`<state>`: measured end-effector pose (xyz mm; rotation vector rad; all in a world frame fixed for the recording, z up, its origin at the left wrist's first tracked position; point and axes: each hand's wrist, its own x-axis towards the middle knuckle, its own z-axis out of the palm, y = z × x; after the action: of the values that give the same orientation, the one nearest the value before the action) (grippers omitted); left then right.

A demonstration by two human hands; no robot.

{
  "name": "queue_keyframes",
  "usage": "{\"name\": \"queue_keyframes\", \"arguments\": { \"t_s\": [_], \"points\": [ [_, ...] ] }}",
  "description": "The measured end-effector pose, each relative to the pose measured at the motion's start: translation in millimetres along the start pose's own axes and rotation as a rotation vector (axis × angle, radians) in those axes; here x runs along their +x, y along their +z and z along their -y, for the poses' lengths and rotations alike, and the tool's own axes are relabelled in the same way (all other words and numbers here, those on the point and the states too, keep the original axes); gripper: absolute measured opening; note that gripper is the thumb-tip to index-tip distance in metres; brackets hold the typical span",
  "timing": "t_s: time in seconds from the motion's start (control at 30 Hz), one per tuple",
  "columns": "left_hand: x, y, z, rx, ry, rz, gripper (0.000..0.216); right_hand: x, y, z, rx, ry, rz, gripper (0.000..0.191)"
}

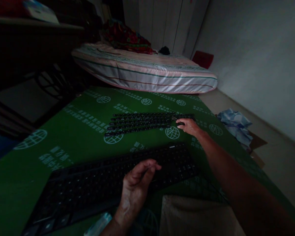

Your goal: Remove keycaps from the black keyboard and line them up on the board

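A black keyboard (88, 178) lies at a slant across the near part of a green printed sheet (71, 139). My left hand (139, 178) hovers over the keyboard's right half, thumb and fingertips pinched together; whatever is between them is too small and dark to name. Beyond the keyboard, loose black keycaps (140, 125) are laid out in several long rows. Reaching to the right end of these rows, my right hand (188, 126) is closed on a small dark tool (180, 123) with thin metal prongs at its tip. The prongs are beside the keycaps; I cannot tell whether they touch.
A striped mattress (162, 77) borders the sheet's far side, with a red patterned cloth (127, 37) on it. Crumpled blue-white plastic (236, 123) lies on the floor at right. A dark table (34, 29) with an iron wheel below stands at left. Brown fabric (194, 214) is nearest me.
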<state>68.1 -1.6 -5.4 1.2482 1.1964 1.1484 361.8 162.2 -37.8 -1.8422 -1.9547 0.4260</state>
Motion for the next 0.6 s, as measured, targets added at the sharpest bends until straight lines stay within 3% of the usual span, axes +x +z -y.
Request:
{"name": "queue_keyframes", "arguments": {
  "t_s": [0.2, 0.37, 0.6],
  "points": [
    [0, 0, -1, 0.018, 0.014, 0.01, 0.013, -9, -5, 10, -0.02, 0.035, -0.096, 0.026],
    [1, 1, 4, 0.003, 0.032, 0.03, 0.014, -32, -26, 28, -0.04, 0.063, -0.199, 0.043],
    [2, 3, 12, 0.0, 0.101, 0.067, 0.014, -90, -38, 56, -0.012, 0.198, -0.514, 0.068]
  ]
}}
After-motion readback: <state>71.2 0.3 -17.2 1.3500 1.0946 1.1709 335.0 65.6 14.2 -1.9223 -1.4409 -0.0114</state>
